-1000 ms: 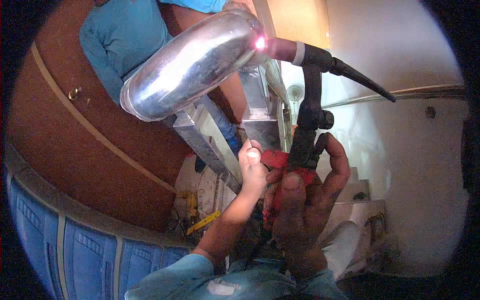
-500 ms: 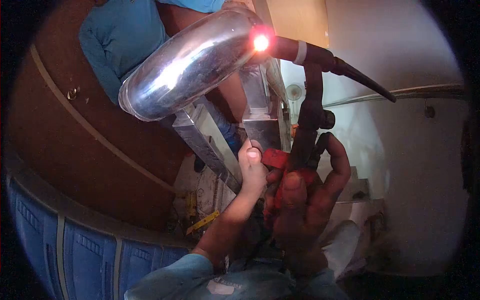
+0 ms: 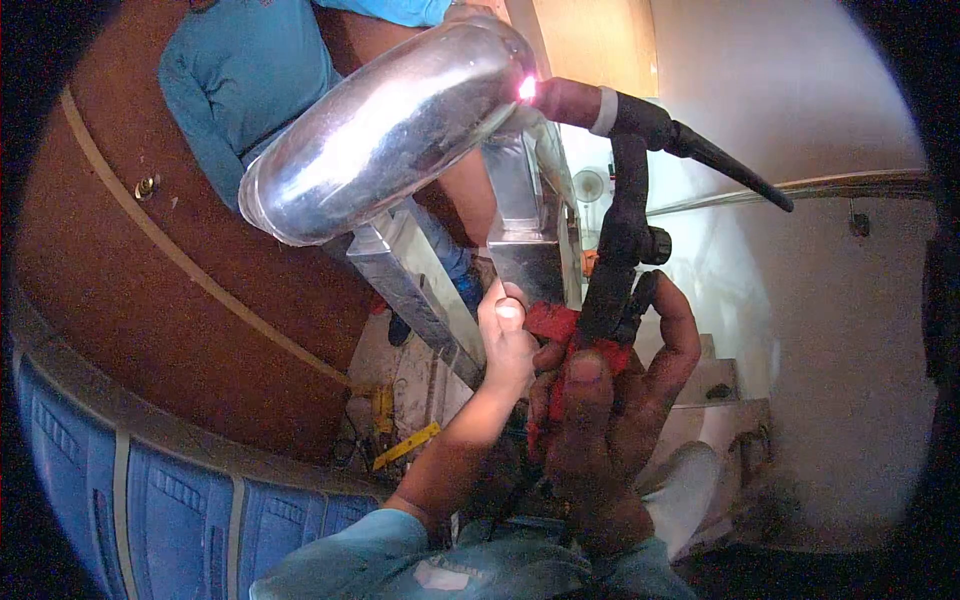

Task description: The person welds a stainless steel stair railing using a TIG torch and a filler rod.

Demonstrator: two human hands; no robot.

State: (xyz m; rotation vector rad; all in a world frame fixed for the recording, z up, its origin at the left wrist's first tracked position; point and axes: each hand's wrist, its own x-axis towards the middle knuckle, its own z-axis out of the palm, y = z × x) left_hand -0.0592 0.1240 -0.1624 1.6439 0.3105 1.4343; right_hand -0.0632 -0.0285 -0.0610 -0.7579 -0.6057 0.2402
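My right hand (image 3: 610, 400) is wrapped around the red-covered handle of a black TIG welding torch (image 3: 622, 210), its index finger curved beside the switch. The torch's nozzle touches or nearly touches the right end of a shiny curved metal pipe (image 3: 390, 125), where a small bright arc (image 3: 527, 88) glows. Lower down, my left hand (image 3: 508, 335) is closed against the lower edge of a square metal tube (image 3: 525, 265), thumb on the near side; its other fingers are mostly hidden. A second square metal tube (image 3: 415, 285) slants down beneath the pipe.
Another person in a blue shirt (image 3: 265, 75) is behind the pipe, one hand (image 3: 470, 12) at its top. Blue panels (image 3: 180, 510) line the lower left beside a brown surface (image 3: 200, 310). A yellow tool (image 3: 407, 445) lies below; a fan (image 3: 590, 184) stands farther back.
The arc's glow has shrunk from a wide red flare to a small pinkish-white point, and the surroundings look brighter. The torch has shifted very slightly right; my hands have barely moved.
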